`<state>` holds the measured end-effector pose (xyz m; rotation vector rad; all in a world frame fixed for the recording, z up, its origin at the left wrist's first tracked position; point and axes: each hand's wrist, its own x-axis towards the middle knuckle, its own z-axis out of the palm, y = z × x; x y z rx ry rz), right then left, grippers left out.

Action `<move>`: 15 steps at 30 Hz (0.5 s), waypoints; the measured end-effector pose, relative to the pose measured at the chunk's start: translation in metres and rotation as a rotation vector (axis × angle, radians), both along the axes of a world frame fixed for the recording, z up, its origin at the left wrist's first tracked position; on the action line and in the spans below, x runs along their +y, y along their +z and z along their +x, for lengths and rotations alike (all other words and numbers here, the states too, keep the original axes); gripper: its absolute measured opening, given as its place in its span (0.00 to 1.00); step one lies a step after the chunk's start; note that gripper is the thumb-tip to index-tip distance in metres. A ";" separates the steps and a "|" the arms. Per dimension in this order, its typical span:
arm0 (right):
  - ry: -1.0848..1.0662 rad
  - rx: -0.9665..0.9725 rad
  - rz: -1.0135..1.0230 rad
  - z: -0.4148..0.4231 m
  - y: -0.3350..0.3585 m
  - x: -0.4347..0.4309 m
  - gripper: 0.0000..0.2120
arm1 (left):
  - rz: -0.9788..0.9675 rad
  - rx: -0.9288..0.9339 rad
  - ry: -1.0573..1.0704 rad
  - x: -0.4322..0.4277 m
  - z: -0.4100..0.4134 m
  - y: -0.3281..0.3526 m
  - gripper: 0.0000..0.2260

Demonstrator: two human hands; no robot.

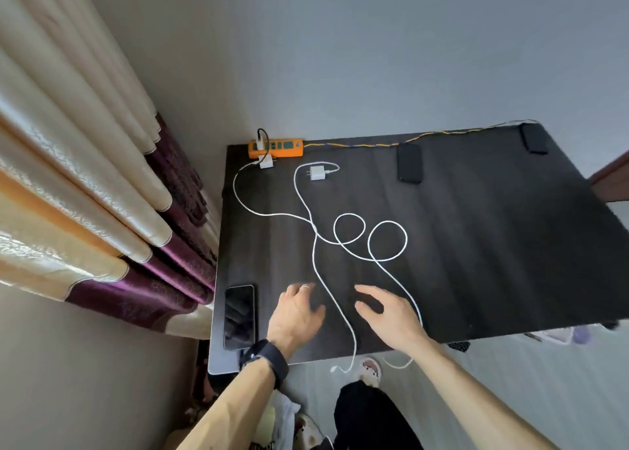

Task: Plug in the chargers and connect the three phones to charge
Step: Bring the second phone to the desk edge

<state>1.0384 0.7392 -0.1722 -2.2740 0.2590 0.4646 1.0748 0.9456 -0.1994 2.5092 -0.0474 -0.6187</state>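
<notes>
Head camera looks down on a dark wooden table (476,245) with both hands spread over its near edge, fingers loose and apart, gripping nothing. Left hand (294,317) (a ring on one finger, a black watch (265,359) on the wrist) hovers just right of a black phone (239,317) lying face up at the table's near corner. Right hand (391,317) lies palm down close beside it. Between the two hands runs one white cable (335,310), and its end hangs off the table edge below them; a second white cable (406,293) passes just outside the right hand and also drops over the edge. Far beyond the fingertips, an orange power strip (276,147) sits at the table's back edge with a white charger (266,161) at its front side; whether it is fully seated I cannot tell. A second white charger (317,172) lies loose on the table near it. Two more dark phones lie well beyond the right hand: one (409,163) at the back edge, another (535,138) at the far corner.
</notes>
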 end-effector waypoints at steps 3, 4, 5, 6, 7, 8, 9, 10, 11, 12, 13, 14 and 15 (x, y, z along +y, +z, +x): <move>-0.142 -0.055 -0.015 -0.001 0.025 -0.047 0.17 | -0.033 -0.027 -0.122 -0.048 0.010 0.008 0.25; -0.169 -0.071 -0.025 0.001 0.030 -0.061 0.17 | -0.035 -0.026 -0.152 -0.062 0.014 0.009 0.25; -0.201 -0.087 -0.033 0.003 0.034 -0.077 0.17 | -0.033 -0.025 -0.181 -0.077 0.020 0.011 0.25; -0.226 -0.100 -0.040 0.006 0.036 -0.093 0.17 | -0.026 -0.018 -0.204 -0.093 0.027 0.012 0.25; -0.249 -0.107 -0.044 0.011 0.036 -0.109 0.17 | -0.020 -0.014 -0.222 -0.109 0.035 0.013 0.25; -0.262 -0.106 -0.056 0.016 0.035 -0.125 0.18 | -0.016 -0.015 -0.234 -0.123 0.043 0.013 0.25; -0.268 -0.097 -0.072 0.023 0.032 -0.142 0.18 | -0.014 -0.021 -0.244 -0.139 0.052 0.012 0.25; -0.270 -0.075 -0.091 0.030 0.027 -0.158 0.19 | -0.012 -0.022 -0.246 -0.155 0.062 0.012 0.25; -0.269 -0.055 -0.105 0.038 0.022 -0.176 0.20 | -0.007 -0.021 -0.244 -0.172 0.073 0.011 0.25; -0.259 -0.034 -0.118 0.048 0.015 -0.194 0.21 | -0.003 -0.013 -0.240 -0.189 0.084 0.009 0.25; -0.242 -0.012 -0.130 0.056 0.007 -0.207 0.22 | 0.002 -0.002 -0.234 -0.202 0.094 0.008 0.25; -0.220 0.014 -0.139 0.068 -0.001 -0.226 0.23 | 0.012 0.008 -0.226 -0.219 0.108 0.006 0.25; -0.193 0.040 -0.148 0.080 -0.010 -0.244 0.24 | 0.028 0.014 -0.221 -0.237 0.122 0.003 0.25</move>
